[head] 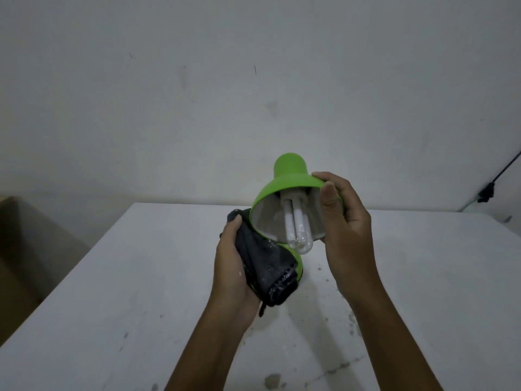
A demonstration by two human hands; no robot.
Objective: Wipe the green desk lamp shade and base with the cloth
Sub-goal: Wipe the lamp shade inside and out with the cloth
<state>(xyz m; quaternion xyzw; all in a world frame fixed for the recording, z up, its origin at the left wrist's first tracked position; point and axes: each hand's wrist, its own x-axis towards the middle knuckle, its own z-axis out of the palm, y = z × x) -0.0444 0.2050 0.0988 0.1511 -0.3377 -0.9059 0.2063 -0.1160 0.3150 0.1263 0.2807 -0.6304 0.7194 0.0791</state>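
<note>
The lamp (287,193) stood on the bench (141,277), tilted toward us; our right hand (344,221) gripped the shade (270,190) rim, our left hand (234,263) pinched the cloth (265,263) against the shade's edge. We judged the shade half-wiped, the base (299,270) still untouched.

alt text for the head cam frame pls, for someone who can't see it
A person's right hand grips the rim of a green desk lamp shade, tilted so its white bulb faces the camera, while the left hand holds a dark cloth against the shade's left side. The lamp stands on a speckled white table before a plain wall.
</note>
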